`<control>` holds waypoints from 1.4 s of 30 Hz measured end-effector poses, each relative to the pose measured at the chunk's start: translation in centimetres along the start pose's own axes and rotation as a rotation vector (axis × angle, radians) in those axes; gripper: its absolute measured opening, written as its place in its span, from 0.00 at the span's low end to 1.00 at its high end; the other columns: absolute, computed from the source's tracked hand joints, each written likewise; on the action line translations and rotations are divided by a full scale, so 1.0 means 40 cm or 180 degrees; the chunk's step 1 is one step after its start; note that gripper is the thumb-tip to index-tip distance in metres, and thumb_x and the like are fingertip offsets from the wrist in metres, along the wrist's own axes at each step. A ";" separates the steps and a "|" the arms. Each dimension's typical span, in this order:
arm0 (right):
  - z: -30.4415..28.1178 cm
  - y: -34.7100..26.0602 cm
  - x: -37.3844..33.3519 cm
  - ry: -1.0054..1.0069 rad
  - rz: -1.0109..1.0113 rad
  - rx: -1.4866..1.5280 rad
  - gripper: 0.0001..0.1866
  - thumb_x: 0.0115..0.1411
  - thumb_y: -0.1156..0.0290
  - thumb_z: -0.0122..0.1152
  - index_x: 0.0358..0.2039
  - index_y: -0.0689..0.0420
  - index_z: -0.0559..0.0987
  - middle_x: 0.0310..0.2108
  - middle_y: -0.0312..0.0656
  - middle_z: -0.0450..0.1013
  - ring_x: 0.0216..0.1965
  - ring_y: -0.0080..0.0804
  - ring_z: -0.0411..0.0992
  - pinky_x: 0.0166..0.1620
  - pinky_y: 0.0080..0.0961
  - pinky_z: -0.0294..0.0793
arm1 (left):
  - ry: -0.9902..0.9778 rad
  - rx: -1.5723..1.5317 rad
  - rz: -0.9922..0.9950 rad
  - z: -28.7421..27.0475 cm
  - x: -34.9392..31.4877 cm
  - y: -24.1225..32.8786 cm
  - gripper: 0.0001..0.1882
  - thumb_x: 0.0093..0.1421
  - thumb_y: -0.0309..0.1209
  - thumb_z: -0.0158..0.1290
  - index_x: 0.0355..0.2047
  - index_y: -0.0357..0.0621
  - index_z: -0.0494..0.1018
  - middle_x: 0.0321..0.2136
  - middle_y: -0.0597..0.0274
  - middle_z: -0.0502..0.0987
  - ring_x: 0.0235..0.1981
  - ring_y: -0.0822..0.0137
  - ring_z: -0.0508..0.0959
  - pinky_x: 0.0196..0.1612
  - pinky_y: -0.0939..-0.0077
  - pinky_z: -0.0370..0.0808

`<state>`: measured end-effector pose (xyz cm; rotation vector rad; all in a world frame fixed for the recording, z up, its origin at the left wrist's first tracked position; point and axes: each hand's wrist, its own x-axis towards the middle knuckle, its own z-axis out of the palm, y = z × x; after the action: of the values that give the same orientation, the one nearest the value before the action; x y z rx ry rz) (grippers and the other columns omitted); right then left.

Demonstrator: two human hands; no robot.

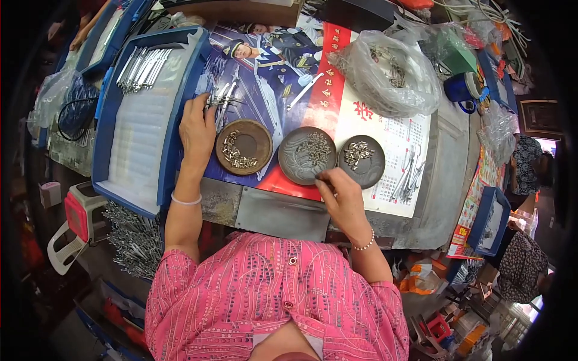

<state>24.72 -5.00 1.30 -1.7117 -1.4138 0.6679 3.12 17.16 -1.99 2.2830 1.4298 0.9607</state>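
My left hand [197,133] rests beside the blue tray, its fingers curled at the near end of a loose bunch of slim silver metal parts [225,96]. Whether one is between the fingertips is hard to make out. Thumb and fingers of my right hand [342,195] are pinched together at the near rim of the middle grey dish [290,161]; anything between them is too small to name. Small metal pins [314,148] lie in that dish. Short metal cylinders [235,157] fill part of the brown dish [260,135] on the left. A smaller dark dish [372,169] holds similar pieces [357,153].
The blue tray [170,129] on the left carries a row of slim metal parts [143,69] on white lining. A clear plastic bag [415,99] lies at the back right, beyond loose metal strips [410,175]. Farther right stands a blue mug [460,88]. Posters cover the tabletop.
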 end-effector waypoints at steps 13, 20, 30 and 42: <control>0.034 0.001 0.062 -0.0206 -0.0318 -0.1514 0.10 0.49 0.79 0.55 0.34 0.63 0.74 0.26 0.45 0.64 0.30 0.41 0.66 0.32 0.32 0.67 | -0.0420 -0.0983 0.0166 -0.111 -0.150 0.165 0.13 0.51 0.17 0.48 0.39 0.36 0.69 0.34 0.51 0.70 0.31 0.59 0.73 0.34 0.73 0.70; 0.004 -0.003 0.050 0.0008 -0.0221 -0.1038 0.07 0.49 0.79 0.55 0.32 0.63 0.74 0.26 0.46 0.64 0.29 0.43 0.67 0.32 0.33 0.67 | -0.0677 -0.1341 0.0029 -0.111 -0.187 0.178 0.12 0.53 0.19 0.49 0.39 0.36 0.71 0.35 0.54 0.71 0.29 0.68 0.72 0.32 0.79 0.69; 0.027 0.004 0.053 -0.0177 -0.0320 -0.1229 0.08 0.49 0.79 0.55 0.33 0.62 0.74 0.26 0.47 0.64 0.29 0.43 0.67 0.32 0.33 0.66 | -0.0964 -0.1624 0.0145 -0.096 -0.220 0.196 0.10 0.53 0.20 0.50 0.37 0.34 0.71 0.32 0.55 0.73 0.27 0.68 0.72 0.30 0.80 0.69; 0.006 -0.004 0.040 -0.0253 -0.0139 -0.1204 0.08 0.49 0.79 0.55 0.32 0.63 0.74 0.26 0.47 0.64 0.28 0.43 0.66 0.32 0.33 0.66 | -0.1408 -0.1925 0.0156 -0.084 -0.236 0.220 0.09 0.53 0.21 0.50 0.36 0.34 0.72 0.30 0.54 0.73 0.29 0.63 0.74 0.33 0.75 0.70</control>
<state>24.81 -3.40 1.44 -1.9521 -1.7118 0.4686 4.24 4.39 1.69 1.9115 0.7695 0.7083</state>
